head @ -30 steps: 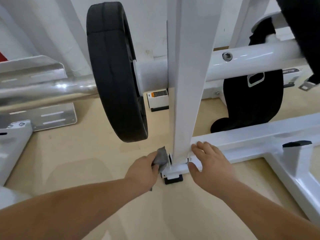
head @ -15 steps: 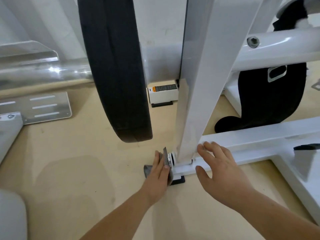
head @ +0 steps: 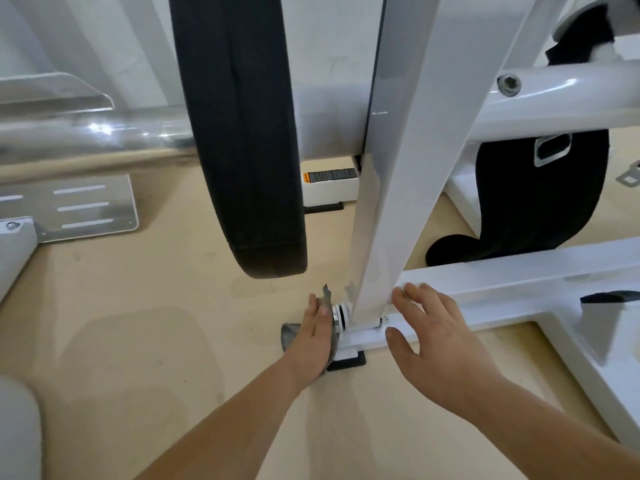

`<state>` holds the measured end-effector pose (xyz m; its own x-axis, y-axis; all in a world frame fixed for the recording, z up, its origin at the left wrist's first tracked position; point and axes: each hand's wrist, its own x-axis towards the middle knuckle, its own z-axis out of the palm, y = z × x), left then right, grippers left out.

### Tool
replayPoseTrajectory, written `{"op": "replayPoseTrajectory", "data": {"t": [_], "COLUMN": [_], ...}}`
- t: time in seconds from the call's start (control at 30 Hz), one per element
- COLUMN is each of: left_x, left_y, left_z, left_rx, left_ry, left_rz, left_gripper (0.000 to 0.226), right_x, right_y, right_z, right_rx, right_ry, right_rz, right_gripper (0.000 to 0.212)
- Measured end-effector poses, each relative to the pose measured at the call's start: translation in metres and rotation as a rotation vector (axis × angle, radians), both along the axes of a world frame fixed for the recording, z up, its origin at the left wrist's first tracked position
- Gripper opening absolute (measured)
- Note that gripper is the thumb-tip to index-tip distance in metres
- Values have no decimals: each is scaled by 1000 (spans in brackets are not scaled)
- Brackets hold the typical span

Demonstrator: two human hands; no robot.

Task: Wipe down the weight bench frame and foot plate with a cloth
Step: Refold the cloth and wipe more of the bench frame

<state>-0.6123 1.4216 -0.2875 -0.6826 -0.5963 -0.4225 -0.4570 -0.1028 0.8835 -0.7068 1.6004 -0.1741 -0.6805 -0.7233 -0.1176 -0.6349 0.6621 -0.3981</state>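
Here the thin grey cloth (head: 288,336), limp and light, sits at the foot of the rigid white steel frame (head: 519,275), pressed flat by the left hand (head: 313,337), grip apart; probably best bunched in the palm. The right hand (head: 440,337), grip apart, rests on the frame.

Bright, even light — wide-angle edge warp.

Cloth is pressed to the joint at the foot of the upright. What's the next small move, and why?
Probably rub the grey cloth around the bolt end with the left hand, then up the white upright: straight fingers press it flat there, and the right hand rests on the base rail.
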Motion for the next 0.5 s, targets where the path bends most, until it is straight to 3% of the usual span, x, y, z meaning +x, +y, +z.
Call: {"op": "replayPoseTrajectory", "data": {"t": [0.17,0.33,0.43,0.5], "left_x": [23,1,9,21], "left_y": [41,-12,13,50], "left_z": [-31,-22,-7,-12], "left_rx": [-218,-169,-189,-323], "left_ry": [179,-32,9,51], "left_rz": [59,-133,-106,-85], "left_gripper": [52,63,58,67], "right_x": [-1,0,-2,-2], "right_y": [0,0,1,1], "right_z": [3,8,11,13], "right_rx": [3,75,95,96], "right_ry": [6,23,24,12], "right_rz": [17,30,43,48], "right_gripper": [61,56,57,56]}}
